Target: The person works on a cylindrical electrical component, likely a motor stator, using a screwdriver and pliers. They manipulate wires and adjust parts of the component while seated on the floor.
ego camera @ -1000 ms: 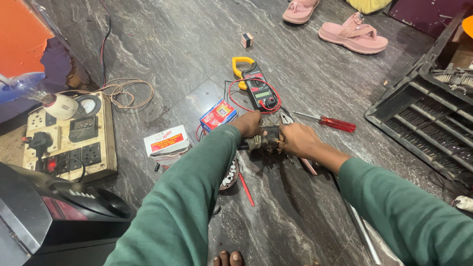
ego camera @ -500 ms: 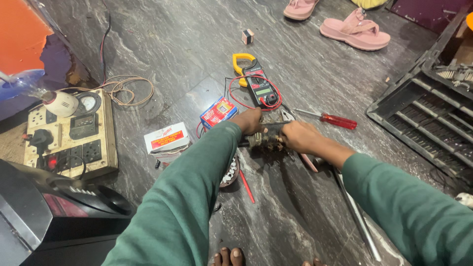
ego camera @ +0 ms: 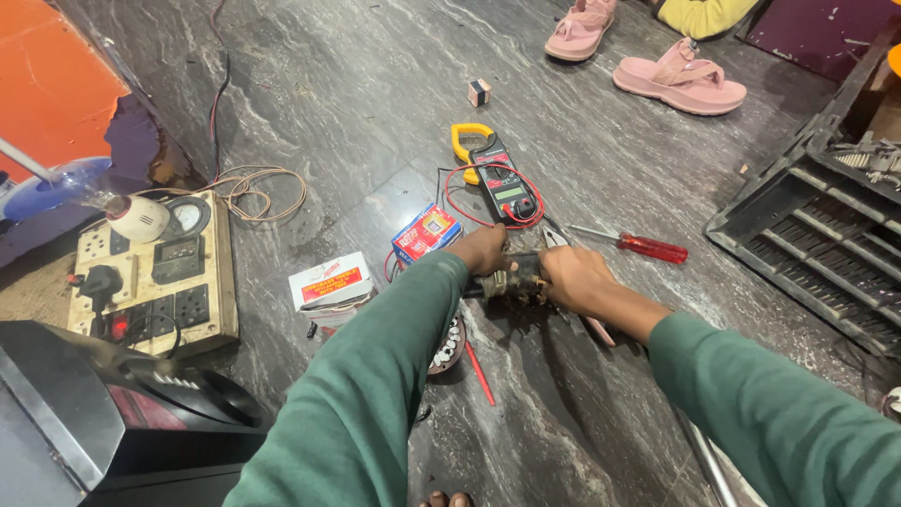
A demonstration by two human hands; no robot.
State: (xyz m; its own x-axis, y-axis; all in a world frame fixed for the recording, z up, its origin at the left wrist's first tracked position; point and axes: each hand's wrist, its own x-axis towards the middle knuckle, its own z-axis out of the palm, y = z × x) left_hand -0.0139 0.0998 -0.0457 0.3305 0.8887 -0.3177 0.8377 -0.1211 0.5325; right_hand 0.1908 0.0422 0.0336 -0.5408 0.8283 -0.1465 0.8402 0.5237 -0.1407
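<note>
Hands grip one small dark motor part between them: left hand clasps its left end, right hand its right end, above the floor.

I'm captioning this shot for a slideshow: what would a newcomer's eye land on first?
First, the two hands, left hand and right hand, clasped on a small dark metal part at the centre of the grey stone floor. Just beyond lies a yellow-jawed clamp meter with a red screwdriver to its right.

Both arms outstretched, left hand and right hand clenched.
</note>
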